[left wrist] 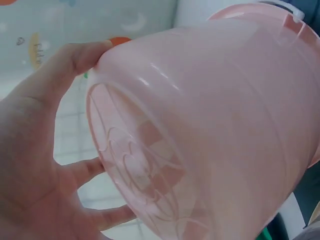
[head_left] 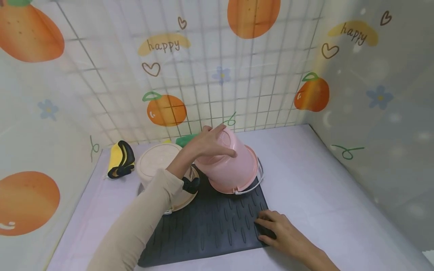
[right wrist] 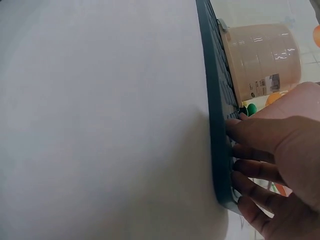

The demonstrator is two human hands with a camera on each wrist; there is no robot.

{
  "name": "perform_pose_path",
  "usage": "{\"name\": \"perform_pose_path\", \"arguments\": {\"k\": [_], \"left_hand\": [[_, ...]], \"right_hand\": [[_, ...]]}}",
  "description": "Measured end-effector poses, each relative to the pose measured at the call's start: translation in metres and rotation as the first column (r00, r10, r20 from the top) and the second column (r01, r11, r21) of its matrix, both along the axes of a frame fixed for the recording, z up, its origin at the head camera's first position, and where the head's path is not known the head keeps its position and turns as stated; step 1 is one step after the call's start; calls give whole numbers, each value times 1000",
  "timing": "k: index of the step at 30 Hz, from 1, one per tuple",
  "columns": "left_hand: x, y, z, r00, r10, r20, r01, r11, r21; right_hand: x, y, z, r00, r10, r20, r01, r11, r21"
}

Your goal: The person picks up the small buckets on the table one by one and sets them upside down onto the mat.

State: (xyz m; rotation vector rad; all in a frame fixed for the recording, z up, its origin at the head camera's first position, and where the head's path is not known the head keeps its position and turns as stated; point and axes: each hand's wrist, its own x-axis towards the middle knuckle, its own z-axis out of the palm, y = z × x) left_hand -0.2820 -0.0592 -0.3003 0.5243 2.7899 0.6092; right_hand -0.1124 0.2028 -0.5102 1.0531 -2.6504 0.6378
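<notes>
A pink bucket (head_left: 237,169) with a white handle is tipped on its side, its rim on the dark grey ribbed mat (head_left: 210,226). My left hand (head_left: 223,142) grips its base, fingers over the far side and thumb on the near wall. Seen from the left wrist, the pink bucket (left wrist: 215,120) fills the frame, with my fingers (left wrist: 75,55) curled round its bottom edge. My right hand (head_left: 263,229) rests flat on the mat's right edge, fingers straight. The right wrist view shows those fingers (right wrist: 260,137) lying on the mat (right wrist: 214,90).
A beige bucket (head_left: 157,163) stands upside down on the mat's left part, also visible as the beige bucket (right wrist: 260,57). A yellow and black cloth (head_left: 120,160) lies at the back left, a green object (head_left: 184,140) behind the buckets. Patterned walls enclose the white table (head_left: 322,195).
</notes>
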Motion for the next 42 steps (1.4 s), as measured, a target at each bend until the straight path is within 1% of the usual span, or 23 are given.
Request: {"name": "perform_pose_path", "arguments": {"k": [3,6,10,12,17,24,27,31,34,36,39,42], "left_hand": [[-2,4,-1,1000,-3,19,4,999,-44],[-3,9,0,1000,-5,18,8,992,-125],[-4,15,1,1000,0,8,2,969,-248],[-5,17,0,1000,6,5,-4,959,-283],[-7,24,-2,1000,-15,-7,12,945,-326],[-10,31,-6,999,-49,-13,41,928,-371],[-11,34,-9,998,-59,-11,50,915,-401],[-12,40,-16,997,-68,-27,48,891,-451],[-14,43,-19,997,-69,-42,42,882,-470],[-14,44,-21,997,-71,-43,44,890,-453],[-14,40,-23,997,-68,-21,55,926,-373],[-10,31,-26,999,-35,-9,31,963,-267]], "right_hand": [[1,-1,-2,1000,0,-9,0,1000,-8],[2,-2,-2,1000,-7,-5,7,1000,-12],[2,-2,-1,999,-27,17,27,1000,-4],[2,-2,0,999,-38,31,38,999,3],[2,-1,1,997,-53,64,52,998,22],[2,-1,1,998,-44,44,44,999,20],[1,-2,1,998,-43,52,42,999,16],[1,-3,0,999,-25,37,24,1000,8],[1,-3,-1,999,-19,30,19,1000,8],[2,-3,0,999,-23,38,22,1000,13],[1,-2,3,997,-34,67,33,999,30],[-1,0,9,994,-48,98,44,998,45]]}}
